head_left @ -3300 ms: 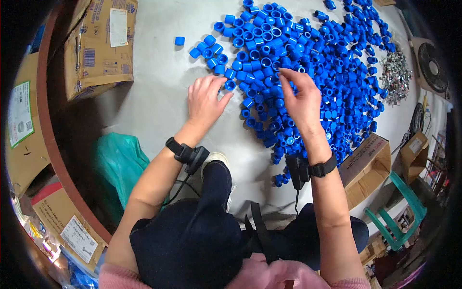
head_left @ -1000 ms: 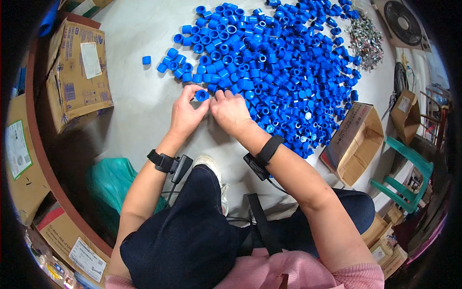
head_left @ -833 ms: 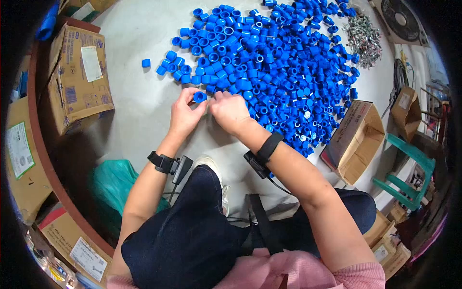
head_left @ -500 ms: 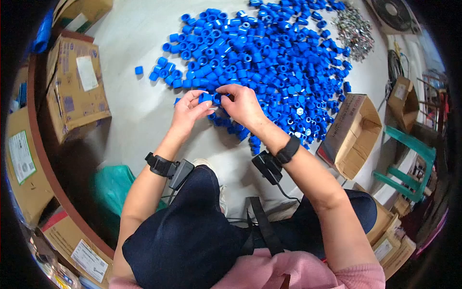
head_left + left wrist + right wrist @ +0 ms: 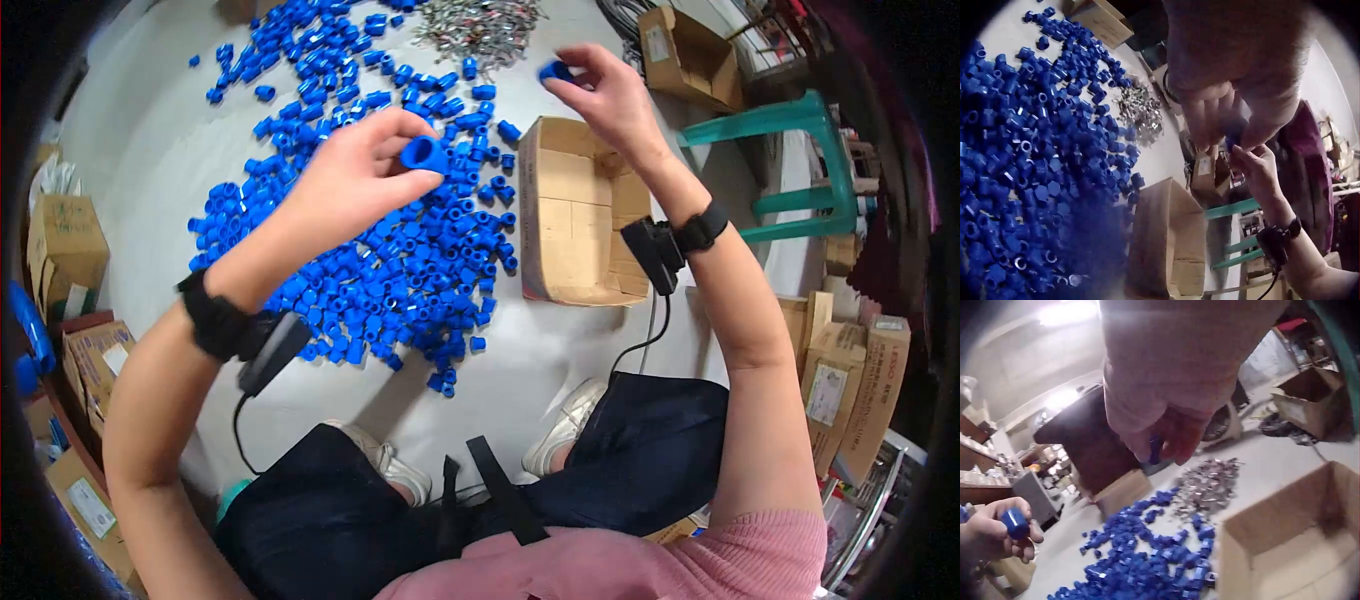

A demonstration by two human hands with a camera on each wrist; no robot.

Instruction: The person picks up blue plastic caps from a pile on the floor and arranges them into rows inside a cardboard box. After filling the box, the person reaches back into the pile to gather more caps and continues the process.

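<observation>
In the head view my left hand (image 5: 345,180) is raised over the pile and pinches a blue pipe fitting (image 5: 424,155), its round open end facing up. Higher and to the right, my right hand (image 5: 615,105) pinches a second blue fitting (image 5: 556,72) between thumb and fingers, beyond the far end of a cardboard box (image 5: 575,225). The left hand's fitting (image 5: 1016,523) also shows in the right wrist view, standing out from the fingers. Below the hands, a large pile of blue fittings (image 5: 400,270) spreads over the pale floor.
A heap of small metal pieces (image 5: 478,30) lies at the back. The open box stands right of the pile, with a green plastic stool (image 5: 835,170) beyond it. Another carton (image 5: 685,55) is at the far right. Stacked cartons (image 5: 855,390) line the right side.
The head view has swung right. My hands, together near the pile's edge half a second ago, are now apart, each with a fitting; the right has moved out past the box.
</observation>
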